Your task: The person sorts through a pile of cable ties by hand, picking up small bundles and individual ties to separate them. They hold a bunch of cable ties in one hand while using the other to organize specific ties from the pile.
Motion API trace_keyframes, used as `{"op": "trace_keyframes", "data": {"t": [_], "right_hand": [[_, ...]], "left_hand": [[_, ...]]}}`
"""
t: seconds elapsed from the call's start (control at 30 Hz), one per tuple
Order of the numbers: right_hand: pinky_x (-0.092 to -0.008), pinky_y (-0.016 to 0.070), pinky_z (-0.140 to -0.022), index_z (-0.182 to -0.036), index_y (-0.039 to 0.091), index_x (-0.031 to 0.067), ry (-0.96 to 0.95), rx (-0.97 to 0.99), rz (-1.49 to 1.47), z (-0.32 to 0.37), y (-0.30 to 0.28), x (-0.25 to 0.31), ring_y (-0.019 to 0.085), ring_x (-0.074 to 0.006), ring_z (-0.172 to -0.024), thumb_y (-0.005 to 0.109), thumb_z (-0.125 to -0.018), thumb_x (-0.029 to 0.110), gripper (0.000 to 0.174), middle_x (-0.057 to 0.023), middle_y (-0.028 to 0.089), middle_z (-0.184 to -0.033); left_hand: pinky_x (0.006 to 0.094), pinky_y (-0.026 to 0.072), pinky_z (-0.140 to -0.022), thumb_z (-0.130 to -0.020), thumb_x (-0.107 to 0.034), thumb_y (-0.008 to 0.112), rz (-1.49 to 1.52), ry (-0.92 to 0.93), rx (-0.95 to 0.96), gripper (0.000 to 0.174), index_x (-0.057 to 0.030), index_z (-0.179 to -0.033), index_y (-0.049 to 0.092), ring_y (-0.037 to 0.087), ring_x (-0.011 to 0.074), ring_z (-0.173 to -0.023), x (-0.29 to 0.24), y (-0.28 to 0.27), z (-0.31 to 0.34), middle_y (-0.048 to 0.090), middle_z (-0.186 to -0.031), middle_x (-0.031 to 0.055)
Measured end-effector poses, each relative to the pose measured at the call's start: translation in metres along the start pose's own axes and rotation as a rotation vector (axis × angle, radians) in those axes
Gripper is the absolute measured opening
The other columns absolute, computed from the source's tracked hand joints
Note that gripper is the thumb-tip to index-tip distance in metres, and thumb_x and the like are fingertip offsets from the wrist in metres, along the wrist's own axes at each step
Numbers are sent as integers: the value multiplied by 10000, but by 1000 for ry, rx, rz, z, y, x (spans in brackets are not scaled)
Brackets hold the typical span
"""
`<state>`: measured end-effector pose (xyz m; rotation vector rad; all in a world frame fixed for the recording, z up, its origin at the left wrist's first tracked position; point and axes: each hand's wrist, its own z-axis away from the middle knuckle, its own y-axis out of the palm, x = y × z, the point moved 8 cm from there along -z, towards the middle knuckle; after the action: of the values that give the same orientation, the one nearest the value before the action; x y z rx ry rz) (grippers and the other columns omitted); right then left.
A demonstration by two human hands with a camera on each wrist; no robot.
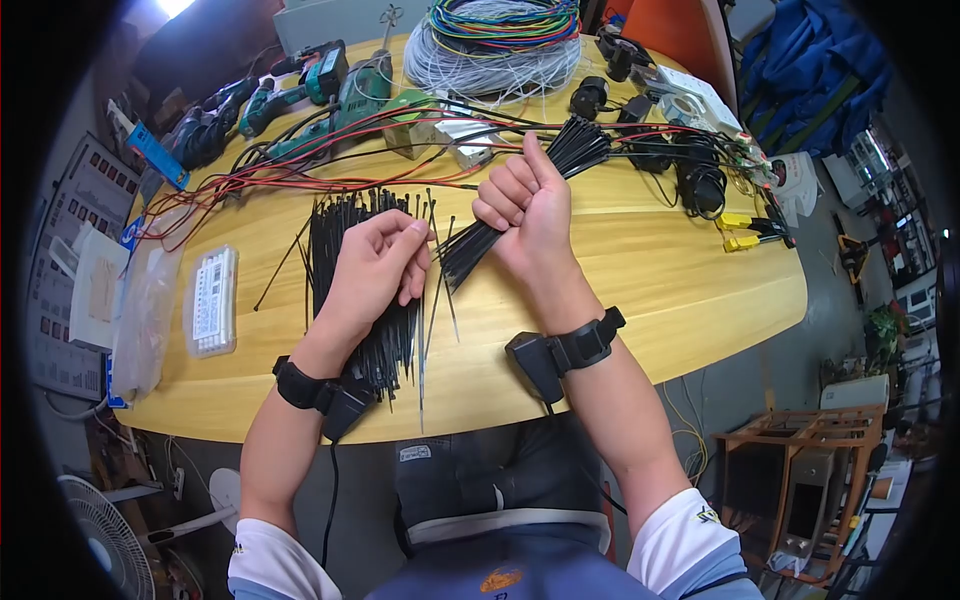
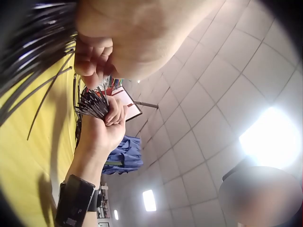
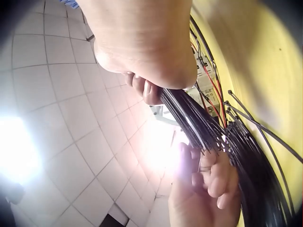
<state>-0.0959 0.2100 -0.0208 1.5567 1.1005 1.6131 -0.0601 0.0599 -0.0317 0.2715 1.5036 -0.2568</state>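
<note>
My right hand [image 1: 530,205] grips a thick bundle of black cable ties [image 1: 468,252], thumb pointing up and fingers curled round its middle. The bundle slants over the table, with its heads fanned out at the far upper end and its thin tails towards the left hand. My left hand [image 1: 378,262] is bent, with thumb and fingertips close together beside those tails. In the right wrist view its fingers [image 3: 218,177] come right at the tail ends; I cannot tell whether they pinch a tie. Under the left hand lies a large pile of loose black cable ties [image 1: 385,350] on the table.
Red and black wires [image 1: 330,185] cross the wooden table [image 1: 700,285] behind the hands. Green power tools [image 1: 360,100] and a large coil of wire [image 1: 490,60] stand at the back. A white plastic case [image 1: 213,300] lies left; yellow-handled clamps [image 1: 745,235] lie right.
</note>
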Motion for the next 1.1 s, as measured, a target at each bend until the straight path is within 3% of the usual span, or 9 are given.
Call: {"op": "trace_keyframes", "data": {"t": [0.2,0.37,0.43,0.6,0.67,0.77,0.9,1.0,1.1], "right_hand": [[-265,158,-383,-570,239,201,95,67,26,-2,-2,-6,159,-80,-381,426,-1040,392,541,73,186,-481],[-248,164,-375,-710,415,166,129,44,33,-1,-1,-7,167,-68,-379,457,-1027,427,412,82,192,-486],[-250,163,-378,-698,401,170,116,35,29,-2,-6,-4,167,-69,-382,464,-1024,424,419,79,189,-488],[-255,163,-389,-685,376,175,82,4,0,-5,-11,0,169,-73,-393,481,-1019,420,427,74,186,-498],[-258,163,-392,-682,369,177,68,-11,-15,-6,-13,2,169,-74,-397,484,-1018,417,429,72,188,-502],[-258,167,-393,-683,365,177,60,1,-31,-7,-15,3,177,-75,-396,486,-1019,402,422,70,195,-502],[-247,171,-379,-661,366,182,67,-4,-28,-6,-13,1,183,-69,-384,500,-1015,398,436,80,193,-488],[-246,172,-379,-668,365,180,65,1,-16,-6,-13,-2,186,-67,-385,497,-1018,392,429,78,194,-490],[-245,170,-379,-672,365,180,61,-6,-4,-6,-15,-1,186,-67,-385,497,-1018,390,426,77,194,-490]], "left_hand": [[199,378,-418,-1014,-196,524,7,-11,-3,220,3,-952,593,528,67,-500,1,-3,0,577,-701,16],[194,371,-421,-1010,-190,530,32,7,-44,204,-1,-966,594,530,66,-503,-11,-11,-5,576,-701,4],[192,369,-420,-1009,-190,532,28,14,-53,200,-5,-970,596,526,65,-499,-24,-13,-4,578,-707,1],[183,397,-427,-993,-214,565,-388,82,-118,211,-12,-973,620,558,62,-537,-81,-59,17,604,-730,24],[250,445,-468,-959,-206,608,-649,87,-223,219,9,-935,643,576,120,-545,-78,-103,24,621,-721,56],[351,487,-571,-885,-173,666,-1317,261,-279,216,40,-866,642,627,264,-609,-66,-140,46,648,-727,128],[426,501,-732,-841,-135,674,-1437,31,-238,185,48,-848,656,641,365,-774,-36,-156,63,658,-818,220],[448,495,-777,-844,-121,659,-1380,-41,-260,172,50,-853,648,633,396,-843,-9,-176,57,649,-877,244],[464,502,-766,-831,-74,617,-1574,52,-179,146,71,-835,605,620,428,-864,0,-175,50,629,-878,268]]}}
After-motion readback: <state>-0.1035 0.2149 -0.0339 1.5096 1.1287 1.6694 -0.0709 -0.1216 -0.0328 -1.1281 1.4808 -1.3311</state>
